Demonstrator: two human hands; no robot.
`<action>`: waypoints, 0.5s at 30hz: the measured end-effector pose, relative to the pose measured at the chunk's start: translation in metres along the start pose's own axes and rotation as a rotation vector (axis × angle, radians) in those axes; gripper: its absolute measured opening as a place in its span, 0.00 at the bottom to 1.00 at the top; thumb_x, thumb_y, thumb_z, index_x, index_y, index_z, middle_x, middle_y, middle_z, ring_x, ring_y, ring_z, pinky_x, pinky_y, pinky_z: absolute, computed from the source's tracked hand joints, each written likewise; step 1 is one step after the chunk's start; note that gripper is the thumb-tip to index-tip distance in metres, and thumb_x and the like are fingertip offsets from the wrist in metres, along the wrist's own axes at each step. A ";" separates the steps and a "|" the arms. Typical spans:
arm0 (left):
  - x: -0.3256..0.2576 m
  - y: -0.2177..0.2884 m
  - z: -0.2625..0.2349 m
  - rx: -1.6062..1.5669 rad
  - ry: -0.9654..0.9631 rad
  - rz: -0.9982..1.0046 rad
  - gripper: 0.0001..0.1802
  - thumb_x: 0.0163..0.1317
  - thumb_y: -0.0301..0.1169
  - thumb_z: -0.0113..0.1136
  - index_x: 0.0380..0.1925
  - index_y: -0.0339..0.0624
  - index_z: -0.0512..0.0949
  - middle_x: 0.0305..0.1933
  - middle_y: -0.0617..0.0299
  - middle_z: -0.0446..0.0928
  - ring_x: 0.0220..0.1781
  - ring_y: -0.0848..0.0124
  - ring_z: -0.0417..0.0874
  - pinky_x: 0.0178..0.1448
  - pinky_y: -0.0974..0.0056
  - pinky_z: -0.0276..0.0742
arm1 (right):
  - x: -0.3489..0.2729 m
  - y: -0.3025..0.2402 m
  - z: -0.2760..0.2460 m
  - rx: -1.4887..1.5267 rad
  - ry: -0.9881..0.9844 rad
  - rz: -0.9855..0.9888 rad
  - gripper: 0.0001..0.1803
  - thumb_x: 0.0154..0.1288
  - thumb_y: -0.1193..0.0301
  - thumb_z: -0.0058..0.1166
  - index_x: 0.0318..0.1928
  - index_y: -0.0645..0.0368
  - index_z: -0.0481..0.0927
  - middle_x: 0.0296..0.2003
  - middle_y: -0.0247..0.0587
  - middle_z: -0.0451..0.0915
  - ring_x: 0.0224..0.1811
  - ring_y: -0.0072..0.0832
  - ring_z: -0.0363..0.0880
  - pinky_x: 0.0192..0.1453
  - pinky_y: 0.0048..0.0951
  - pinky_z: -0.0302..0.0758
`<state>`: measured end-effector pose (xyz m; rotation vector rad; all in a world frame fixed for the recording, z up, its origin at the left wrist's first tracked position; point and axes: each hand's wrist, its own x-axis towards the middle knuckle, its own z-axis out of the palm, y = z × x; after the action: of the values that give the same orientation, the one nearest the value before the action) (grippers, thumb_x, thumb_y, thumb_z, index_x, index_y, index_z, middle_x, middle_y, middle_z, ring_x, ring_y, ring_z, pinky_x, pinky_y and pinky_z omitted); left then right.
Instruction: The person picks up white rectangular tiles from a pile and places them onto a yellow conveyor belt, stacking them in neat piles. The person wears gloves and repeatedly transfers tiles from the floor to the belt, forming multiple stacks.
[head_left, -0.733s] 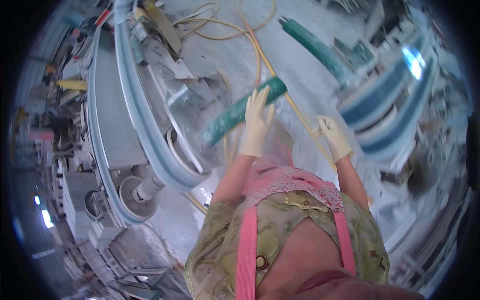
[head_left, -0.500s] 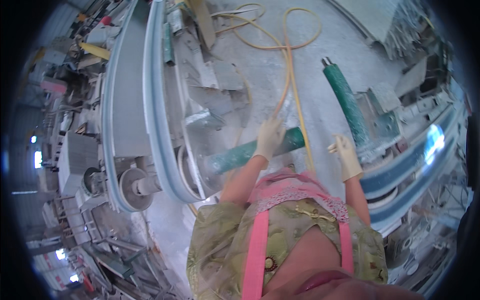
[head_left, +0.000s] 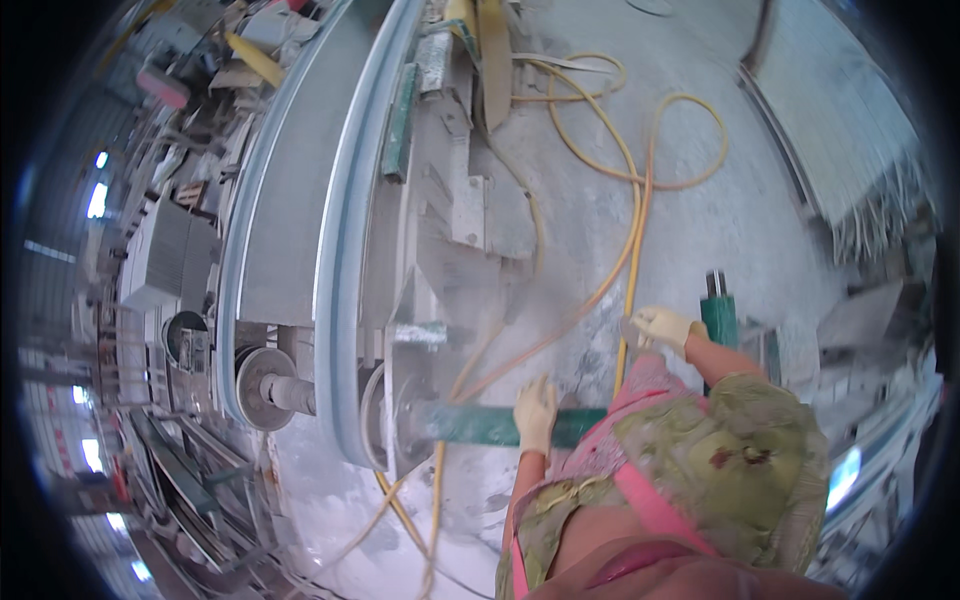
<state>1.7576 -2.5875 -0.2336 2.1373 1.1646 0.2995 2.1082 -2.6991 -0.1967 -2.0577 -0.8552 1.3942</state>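
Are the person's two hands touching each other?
Apart. The head view shows it: grey floor is visible between the left hand, over the green roller, and the right hand.

Left hand (head_left: 536,415) laid out straight, right hand (head_left: 660,327) curled, both gloved.
The left one has its fingers extended forward, with the left forearm (head_left: 526,482) directly behind it. The right one lies ahead and rightward of it, fingers bent, with the right forearm (head_left: 724,358) slanting in from its right.
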 end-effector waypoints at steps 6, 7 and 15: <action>0.015 0.071 -0.013 -0.122 0.187 -0.310 0.18 0.74 0.34 0.55 0.60 0.41 0.82 0.62 0.40 0.80 0.66 0.42 0.78 0.75 0.47 0.68 | 0.124 0.053 -0.066 -0.463 -0.219 -0.249 0.18 0.75 0.57 0.47 0.39 0.60 0.80 0.29 0.50 0.86 0.29 0.38 0.88 0.36 0.42 0.85; 0.015 0.088 -0.021 -0.185 0.223 -0.308 0.18 0.74 0.33 0.55 0.59 0.40 0.82 0.63 0.41 0.79 0.67 0.43 0.77 0.74 0.48 0.68 | 0.138 0.063 -0.078 -0.383 -0.230 -0.210 0.19 0.75 0.57 0.47 0.38 0.60 0.79 0.26 0.52 0.86 0.25 0.39 0.88 0.34 0.43 0.85; 0.055 0.135 -0.039 -0.249 0.479 -0.611 0.18 0.76 0.28 0.51 0.59 0.32 0.81 0.61 0.44 0.81 0.63 0.56 0.81 0.68 0.58 0.73 | 0.214 0.067 -0.201 -0.577 -0.285 -0.259 0.18 0.76 0.62 0.42 0.47 0.63 0.79 0.31 0.52 0.88 0.31 0.41 0.91 0.35 0.43 0.88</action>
<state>1.8584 -2.5759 -0.1226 1.4387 1.8712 0.6522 2.3696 -2.5988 -0.3072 -2.0531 -1.7484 1.4255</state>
